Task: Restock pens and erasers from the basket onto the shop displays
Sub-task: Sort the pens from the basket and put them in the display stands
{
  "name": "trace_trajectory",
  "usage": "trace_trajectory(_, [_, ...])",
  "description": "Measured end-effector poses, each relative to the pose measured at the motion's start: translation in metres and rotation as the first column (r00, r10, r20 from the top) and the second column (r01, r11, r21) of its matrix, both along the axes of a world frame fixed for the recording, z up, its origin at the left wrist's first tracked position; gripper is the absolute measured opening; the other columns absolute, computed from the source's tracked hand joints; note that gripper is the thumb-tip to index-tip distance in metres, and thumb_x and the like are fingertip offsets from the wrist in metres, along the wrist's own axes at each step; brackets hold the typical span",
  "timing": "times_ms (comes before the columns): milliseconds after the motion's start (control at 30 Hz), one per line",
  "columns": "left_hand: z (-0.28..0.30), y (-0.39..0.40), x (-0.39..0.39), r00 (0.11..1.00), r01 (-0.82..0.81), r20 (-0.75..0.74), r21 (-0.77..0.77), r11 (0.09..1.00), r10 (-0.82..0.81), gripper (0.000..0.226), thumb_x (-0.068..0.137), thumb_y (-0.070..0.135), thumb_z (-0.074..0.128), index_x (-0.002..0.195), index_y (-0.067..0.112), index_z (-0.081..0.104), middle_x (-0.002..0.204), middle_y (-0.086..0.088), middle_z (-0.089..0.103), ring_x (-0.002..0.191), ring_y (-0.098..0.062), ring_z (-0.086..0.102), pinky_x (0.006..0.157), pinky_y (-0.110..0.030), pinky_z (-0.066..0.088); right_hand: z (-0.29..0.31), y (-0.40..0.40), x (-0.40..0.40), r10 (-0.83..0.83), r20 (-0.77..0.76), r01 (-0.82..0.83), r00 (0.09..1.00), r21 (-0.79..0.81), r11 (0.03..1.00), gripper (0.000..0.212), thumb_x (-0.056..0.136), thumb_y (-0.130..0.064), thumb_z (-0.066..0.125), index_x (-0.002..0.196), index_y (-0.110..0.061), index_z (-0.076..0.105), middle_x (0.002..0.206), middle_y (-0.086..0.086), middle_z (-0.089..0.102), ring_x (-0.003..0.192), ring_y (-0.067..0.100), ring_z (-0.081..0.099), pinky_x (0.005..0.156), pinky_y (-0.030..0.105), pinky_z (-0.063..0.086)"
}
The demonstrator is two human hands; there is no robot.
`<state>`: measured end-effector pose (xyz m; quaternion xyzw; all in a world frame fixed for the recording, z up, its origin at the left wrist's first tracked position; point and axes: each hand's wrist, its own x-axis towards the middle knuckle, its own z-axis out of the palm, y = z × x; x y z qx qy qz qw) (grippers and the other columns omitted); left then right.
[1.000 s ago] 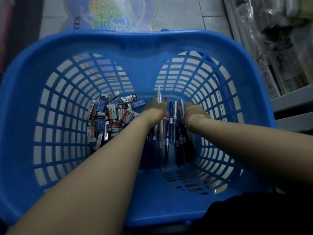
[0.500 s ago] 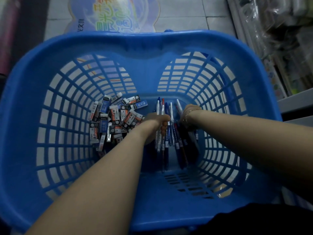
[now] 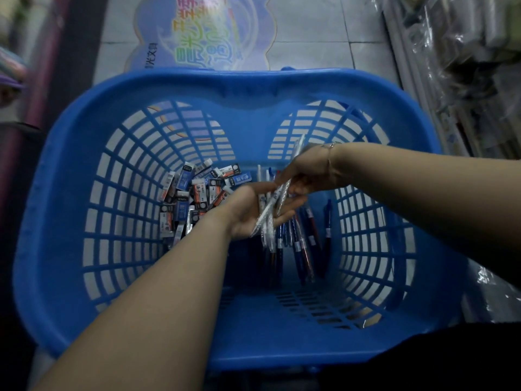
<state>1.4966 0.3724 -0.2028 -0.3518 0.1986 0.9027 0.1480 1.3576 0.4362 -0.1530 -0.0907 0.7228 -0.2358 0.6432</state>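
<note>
Blue basket fills most of the frame, seen from above, on a tiled floor. Both bare arms reach in from the bottom and right edges.

Left hand at frame centre, palm up, fingers loosely curled under a bunch of white pens lying across the palm. Right hand just above and right of it, wrist bent, fingers pinching the upper part of the same bunch; one pen tip sticks up past the right hand toward the upper right. The two hands touch or nearly touch around the bunch; exact finger contact is blurred. Thin bracelet on the right wrist.

Loose pens, blue and red, lie on the basket floor below the hands, centre-right. One blue pen lies a bit apart, near the right wall.

Erasers, small wrapped blocks, are heaped on the basket floor left of centre, just beside the left wrist.

Colourful sticker on the floor at top centre. Shelving with plastic-wrapped stock at upper right, blurred.
</note>
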Motion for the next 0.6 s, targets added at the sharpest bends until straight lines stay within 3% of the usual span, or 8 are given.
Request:
trace_trajectory(133, [-0.001,-0.008,0.013,0.996,0.086,0.015,-0.038,0.996,-0.085,0.036,0.081,0.015,0.052,0.113,-0.002,0.050,0.103,-0.025,0.069,0.057,-0.016,0.061,0.048,-0.023,0.051,0.001,0.002,0.006,-0.024,0.121,0.025,0.992,-0.001,1.000,0.008,0.089,-0.001,0.057,0.081,0.000,0.058,0.068,0.009,0.064,0.047,0.012,0.062,0.047,0.017,0.052])
trace_trajectory(200, [0.003,-0.013,0.016,0.991,0.130,0.019,-0.040,0.991,-0.129,0.037,0.081,0.014,0.051,0.114,-0.004,0.050,0.101,-0.024,0.069,0.058,-0.016,0.062,0.042,-0.020,0.048,0.001,0.004,0.006,-0.121,0.157,0.118,0.980,0.029,0.993,0.004,0.089,0.000,0.054,0.087,-0.003,0.053,0.076,0.010,0.060,0.047,0.014,0.062,0.043,0.018,0.052])
trace_trajectory(333, [0.018,-0.021,0.014,0.959,0.283,0.058,-0.131,0.950,-0.278,0.024,0.096,0.014,0.041,0.107,0.000,0.058,0.100,-0.014,0.072,0.078,-0.013,0.072,0.045,-0.013,0.047,0.001,0.006,0.005,-0.164,0.173,0.147,0.971,0.109,0.983,0.004,0.087,0.001,0.050,0.088,-0.003,0.049,0.066,0.014,0.061,0.043,0.018,0.060,0.041,0.019,0.050])
trace_trajectory(400, [0.025,-0.021,0.011,0.927,0.376,0.109,-0.256,0.891,-0.359,0.024,0.100,0.016,0.039,0.107,0.003,0.057,0.093,-0.007,0.075,0.080,-0.008,0.072,0.050,-0.013,0.045,0.000,0.006,0.009,-0.192,0.153,0.171,0.969,0.137,0.976,0.003,0.086,0.000,0.049,0.085,-0.003,0.049,0.059,0.016,0.062,0.042,0.019,0.060,0.041,0.019,0.050])
trace_trajectory(500, [0.034,-0.019,0.004,0.863,0.505,0.268,-0.472,0.723,-0.428,0.019,0.101,0.014,0.041,0.099,0.005,0.058,0.071,-0.001,0.073,0.060,-0.004,0.069,0.042,-0.015,0.043,-0.005,0.005,0.018,-0.246,0.063,0.236,0.967,0.138,0.962,0.003,0.087,-0.002,0.047,0.085,-0.004,0.047,0.070,0.016,0.057,0.050,0.020,0.056,0.042,0.020,0.047])
trace_trajectory(533, [0.034,-0.018,0.003,0.851,0.525,0.316,-0.545,0.654,-0.419,0.020,0.100,0.016,0.044,0.091,0.006,0.059,0.064,0.000,0.070,0.051,-0.002,0.064,0.039,-0.016,0.040,-0.007,0.004,0.019,-0.256,0.021,0.252,0.966,0.121,0.960,0.003,0.088,-0.002,0.046,0.086,-0.004,0.046,0.074,0.016,0.054,0.052,0.019,0.054,0.040,0.020,0.045])
trace_trajectory(600, [0.032,-0.016,0.003,0.886,0.464,0.354,-0.649,0.603,-0.300,0.031,0.098,0.031,0.049,0.080,0.009,0.059,0.058,0.001,0.063,0.038,-0.003,0.055,0.038,-0.016,0.038,-0.007,0.004,0.019,-0.278,-0.003,0.278,0.960,0.088,0.957,0.007,0.090,-0.001,0.044,0.085,-0.005,0.046,0.075,0.015,0.052,0.051,0.017,0.050,0.037,0.019,0.042])
